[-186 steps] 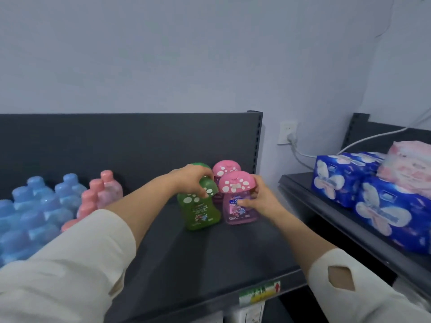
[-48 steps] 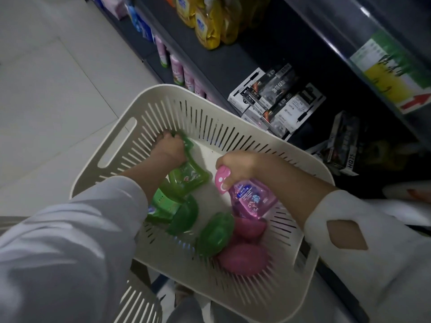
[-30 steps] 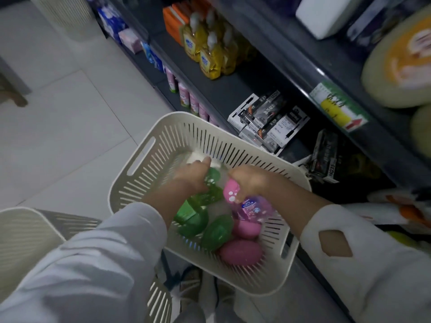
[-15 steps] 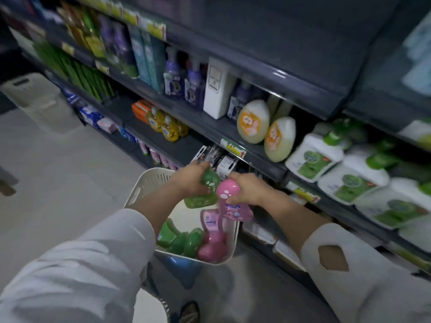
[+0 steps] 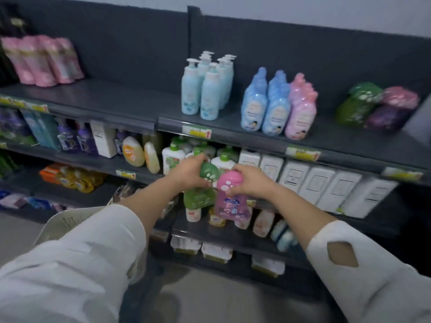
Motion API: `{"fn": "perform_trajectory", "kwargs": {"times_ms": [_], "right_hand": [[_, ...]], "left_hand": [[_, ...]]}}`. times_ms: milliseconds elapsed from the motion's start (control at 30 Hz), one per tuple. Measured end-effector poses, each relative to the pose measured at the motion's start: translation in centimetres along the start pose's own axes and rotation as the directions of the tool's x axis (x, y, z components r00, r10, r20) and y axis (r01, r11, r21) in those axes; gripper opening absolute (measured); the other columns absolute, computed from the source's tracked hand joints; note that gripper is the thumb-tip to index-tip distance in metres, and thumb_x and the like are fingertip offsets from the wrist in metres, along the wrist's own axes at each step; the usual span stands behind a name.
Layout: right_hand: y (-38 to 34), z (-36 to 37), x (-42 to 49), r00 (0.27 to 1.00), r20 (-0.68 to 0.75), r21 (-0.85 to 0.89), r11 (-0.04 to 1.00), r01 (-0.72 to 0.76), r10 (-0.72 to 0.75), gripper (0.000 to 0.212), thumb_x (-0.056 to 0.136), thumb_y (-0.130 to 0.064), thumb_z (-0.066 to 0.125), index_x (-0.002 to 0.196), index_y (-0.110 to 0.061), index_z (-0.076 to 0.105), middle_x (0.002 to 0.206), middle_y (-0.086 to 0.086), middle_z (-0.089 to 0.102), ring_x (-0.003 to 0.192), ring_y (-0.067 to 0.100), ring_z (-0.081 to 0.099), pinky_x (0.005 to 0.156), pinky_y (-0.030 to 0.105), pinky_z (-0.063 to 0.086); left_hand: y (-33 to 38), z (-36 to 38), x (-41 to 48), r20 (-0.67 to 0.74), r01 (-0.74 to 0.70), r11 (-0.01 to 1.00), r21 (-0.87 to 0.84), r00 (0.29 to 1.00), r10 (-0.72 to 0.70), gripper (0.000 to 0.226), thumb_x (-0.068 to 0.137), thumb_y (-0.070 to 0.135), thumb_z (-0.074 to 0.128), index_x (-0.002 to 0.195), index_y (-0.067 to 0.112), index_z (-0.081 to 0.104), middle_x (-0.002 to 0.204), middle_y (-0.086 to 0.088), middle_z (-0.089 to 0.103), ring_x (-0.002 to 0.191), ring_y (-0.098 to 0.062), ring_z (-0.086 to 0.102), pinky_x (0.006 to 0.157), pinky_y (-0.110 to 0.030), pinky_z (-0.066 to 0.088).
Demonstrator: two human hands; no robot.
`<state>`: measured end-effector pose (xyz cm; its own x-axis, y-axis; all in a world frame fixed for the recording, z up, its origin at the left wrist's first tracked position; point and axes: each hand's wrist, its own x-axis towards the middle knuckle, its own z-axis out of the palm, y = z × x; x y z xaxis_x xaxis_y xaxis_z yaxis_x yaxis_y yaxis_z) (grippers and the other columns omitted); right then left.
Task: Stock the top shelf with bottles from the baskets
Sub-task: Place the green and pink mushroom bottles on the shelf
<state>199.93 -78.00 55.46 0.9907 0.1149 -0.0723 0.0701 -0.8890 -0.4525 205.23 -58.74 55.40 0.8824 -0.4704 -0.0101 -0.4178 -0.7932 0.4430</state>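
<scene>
My left hand (image 5: 189, 171) grips a green bottle (image 5: 199, 197) by its spotted mushroom-shaped cap. My right hand (image 5: 253, 180) holds a pink bottle (image 5: 231, 206) the same way, right beside the green one. Both bottles hang in the air in front of the middle shelves, below the top shelf (image 5: 338, 136). On that top shelf at the far right stand green mushroom-cap bottles (image 5: 358, 104) and pink ones (image 5: 394, 108). The white basket (image 5: 70, 220) shows only its rim behind my left sleeve.
The top shelf also carries pale blue pump bottles (image 5: 207, 89), blue and pink baby bottles (image 5: 277, 108) and pink pouches (image 5: 44, 61) at the far left. Bare shelf lies between these groups. The lower shelves are packed with boxes and bottles.
Both hands have lifted the green and pink bottles out of the basket and up to mid-shelf height. My view has tilted up, so the top shelf now shows.
</scene>
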Motion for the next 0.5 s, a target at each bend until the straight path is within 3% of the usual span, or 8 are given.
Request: {"fn": "perform_trajectory", "kwargs": {"times_ms": [167,367,500], "right_hand": [[5.4,-7.2,-7.7,0.983,-0.137,0.05,0.992,-0.118,0.124,0.059,0.07,-0.035,0.081,0.119,-0.017,0.055,0.108,0.001,0.059,0.102,0.021,0.057,0.083,0.028,0.046],[11.8,-14.0,-13.9,0.92,-0.288,0.12,0.963,-0.242,0.267,0.055,0.071,-0.034,0.08,0.117,-0.02,0.054,0.106,0.0,0.059,0.097,0.018,0.058,0.082,0.029,0.049],[15.4,-18.0,-15.6,0.856,-0.381,0.172,0.937,-0.305,0.349,0.049,0.07,-0.033,0.081,0.111,-0.022,0.055,0.103,-0.002,0.061,0.092,0.015,0.06,0.08,0.029,0.052]], "left_hand": [[11.5,-0.1,1.6,0.012,-0.18,0.983,-0.025,0.984,0.18,0.062,0.069,0.029,0.079,0.119,0.015,0.046,0.115,-0.009,0.06,0.102,-0.025,0.057,0.084,-0.035,0.049],[22.6,0.6,5.1,0.019,-0.392,0.92,0.002,0.92,0.392,0.059,0.071,0.034,0.076,0.121,0.016,0.05,0.112,-0.005,0.061,0.098,-0.021,0.058,0.083,-0.034,0.049],[28.4,1.1,8.9,-0.029,-0.496,0.868,-0.02,0.868,0.495,0.054,0.069,0.043,0.074,0.113,0.019,0.052,0.106,-0.002,0.062,0.095,-0.021,0.059,0.084,-0.041,0.052]]}}
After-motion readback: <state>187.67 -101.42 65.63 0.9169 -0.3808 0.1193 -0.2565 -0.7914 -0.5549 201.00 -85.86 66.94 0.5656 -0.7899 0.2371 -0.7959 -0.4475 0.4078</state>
